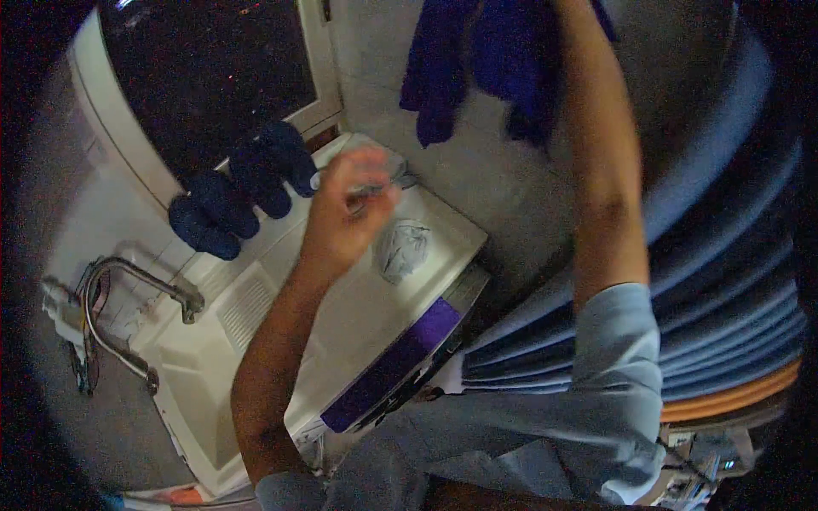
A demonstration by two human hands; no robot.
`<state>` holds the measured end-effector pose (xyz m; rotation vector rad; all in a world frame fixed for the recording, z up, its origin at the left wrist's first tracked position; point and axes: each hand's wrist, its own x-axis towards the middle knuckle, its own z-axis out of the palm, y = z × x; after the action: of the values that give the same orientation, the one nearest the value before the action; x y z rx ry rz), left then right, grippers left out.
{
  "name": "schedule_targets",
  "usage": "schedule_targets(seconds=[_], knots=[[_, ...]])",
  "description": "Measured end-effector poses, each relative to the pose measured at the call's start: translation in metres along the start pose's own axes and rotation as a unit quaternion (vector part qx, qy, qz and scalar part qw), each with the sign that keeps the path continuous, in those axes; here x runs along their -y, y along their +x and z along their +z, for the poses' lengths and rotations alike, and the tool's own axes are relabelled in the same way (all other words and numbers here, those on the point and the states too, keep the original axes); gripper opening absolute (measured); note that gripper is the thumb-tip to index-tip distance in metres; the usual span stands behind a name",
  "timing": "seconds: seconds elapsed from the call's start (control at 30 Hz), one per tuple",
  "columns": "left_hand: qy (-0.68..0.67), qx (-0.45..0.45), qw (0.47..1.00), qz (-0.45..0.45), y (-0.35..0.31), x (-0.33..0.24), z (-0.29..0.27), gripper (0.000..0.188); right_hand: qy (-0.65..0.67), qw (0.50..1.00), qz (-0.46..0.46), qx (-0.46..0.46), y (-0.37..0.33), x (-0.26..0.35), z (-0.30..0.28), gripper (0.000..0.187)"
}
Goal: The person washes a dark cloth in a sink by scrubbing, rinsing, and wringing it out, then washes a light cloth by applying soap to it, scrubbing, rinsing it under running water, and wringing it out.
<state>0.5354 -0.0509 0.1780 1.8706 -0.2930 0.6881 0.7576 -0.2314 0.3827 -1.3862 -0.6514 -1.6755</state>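
Observation:
My left hand is raised over the white sink counter, slightly blurred. Its fingers are loosely curved, with a gap to the thumb, and I see nothing held. Below and right of it lies a crumpled whitish bundle, and a greyish, see-through item sits behind the fingers. My right forearm stretches up past the top edge, so that hand is outside the picture. Beside this arm, dark blue-purple cloth hangs against the grey wall.
Several dark blue, rounded soft items rest along the ledge under a dark window. A curved metal faucet rises by the sink basin. A purple strip runs along the counter's front. Blue pleated fabric fills the right side.

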Motion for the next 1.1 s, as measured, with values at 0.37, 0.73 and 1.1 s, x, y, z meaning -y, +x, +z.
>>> schedule_targets(seconds=[0.37, 0.73, 1.1], knots=[[-0.072, -0.177, 0.869, -0.457, -0.252, 0.114, -0.034, 0.013, -0.244, 0.937, -0.225, 0.108, -0.191, 0.045, 0.001, 0.023], [-0.073, -0.306, 0.799, -0.513, -0.352, 0.073, -0.023, 0.013, -0.032, 0.585, 0.076, 0.807, -0.500, 0.079, -0.076, 0.044], [-0.282, -0.284, 0.800, -0.447, -0.289, 0.079, -0.077, 0.051, 0.575, -0.049, 0.741, 0.344, -0.470, 0.214, -0.050, 0.046]])
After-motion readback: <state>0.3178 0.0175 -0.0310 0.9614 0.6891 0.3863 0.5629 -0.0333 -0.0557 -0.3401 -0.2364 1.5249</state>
